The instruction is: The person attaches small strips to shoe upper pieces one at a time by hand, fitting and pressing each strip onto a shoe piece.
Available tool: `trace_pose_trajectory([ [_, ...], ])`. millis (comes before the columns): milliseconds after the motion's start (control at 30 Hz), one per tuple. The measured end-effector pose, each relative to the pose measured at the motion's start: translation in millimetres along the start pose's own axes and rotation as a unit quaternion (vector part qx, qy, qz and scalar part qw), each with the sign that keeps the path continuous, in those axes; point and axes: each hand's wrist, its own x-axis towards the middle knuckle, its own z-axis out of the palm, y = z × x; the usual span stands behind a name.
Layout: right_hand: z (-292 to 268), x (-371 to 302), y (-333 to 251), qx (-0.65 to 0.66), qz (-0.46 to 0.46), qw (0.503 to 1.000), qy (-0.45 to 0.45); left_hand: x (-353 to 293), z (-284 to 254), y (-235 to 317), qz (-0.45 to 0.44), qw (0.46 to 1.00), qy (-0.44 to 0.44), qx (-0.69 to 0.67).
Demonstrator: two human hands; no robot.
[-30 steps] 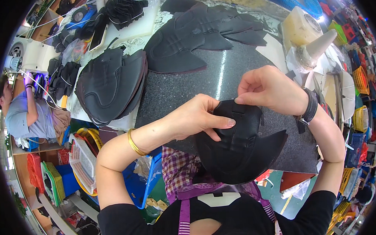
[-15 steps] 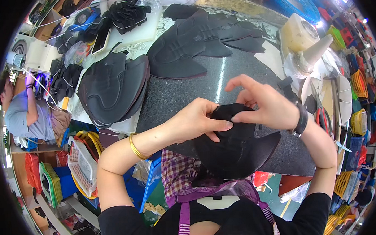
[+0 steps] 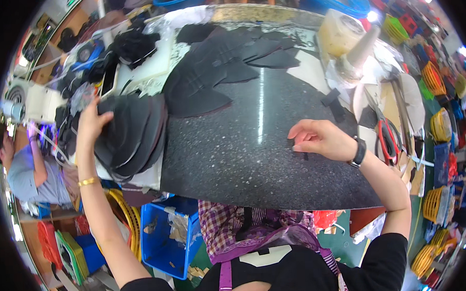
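Note:
At the left of the table my left hand [image 3: 92, 120] is at the outer edge of a stack of black moulded fabric pieces [image 3: 131, 131]. Its thumb stands apart from the fingers, and the hand looks open. Over the dark speckled tabletop [image 3: 218, 156] my right hand [image 3: 324, 140] is curled, thumb close to the fingers. Something small and dark shows beneath its fingertips, too unclear to name. Farther back lies an overlapping row of similar black pieces [image 3: 204, 74].
Red-handled scissors [image 3: 386, 139] lie at the right, near short black strips [image 3: 335, 107]. A pale cone [image 3: 361, 49] and a yellowish container [image 3: 340, 31] stand behind them. A blue bin [image 3: 172, 242] is below the table's left front edge. Another person [image 3: 33, 164] sits far left.
The black piece that both hands held in front of me is gone from there. My left hand has moved far left to the stack; the right has stayed over the tabletop with fingers more curled.

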Motion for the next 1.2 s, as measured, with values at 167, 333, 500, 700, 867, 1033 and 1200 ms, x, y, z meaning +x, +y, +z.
trace_pose_trajectory([
  [167,7.5,5.7,5.2,-0.064,-0.012,0.996,0.063,13.7,33.6,154.9,0.09,0.996,0.016,0.015],
  [333,-40.1,7.7,26.2,-0.455,-0.088,0.849,0.256,65.0,115.7,223.3,0.319,0.938,0.132,-0.026],
  [500,-45.9,-1.0,38.1,-0.642,-0.109,0.723,0.231,76.3,100.8,232.9,0.197,0.965,-0.017,-0.171],
  [700,-52.6,2.7,15.0,-0.522,-0.153,0.787,0.293,52.3,56.2,270.3,0.316,0.889,-0.048,-0.328],
  [867,-27.8,9.3,-39.6,-0.007,-0.043,0.955,0.294,-11.6,22.4,314.4,0.144,0.795,-0.367,-0.461],
  [1033,-9.4,14.7,-54.1,0.134,0.018,0.991,0.007,-40.5,43.3,307.7,0.077,0.716,-0.41,-0.56],
  [1200,-3.5,28.7,-58.3,0.014,-0.009,1.0,-0.001,-53.1,42.7,304.7,0.056,0.708,-0.409,-0.572],
])
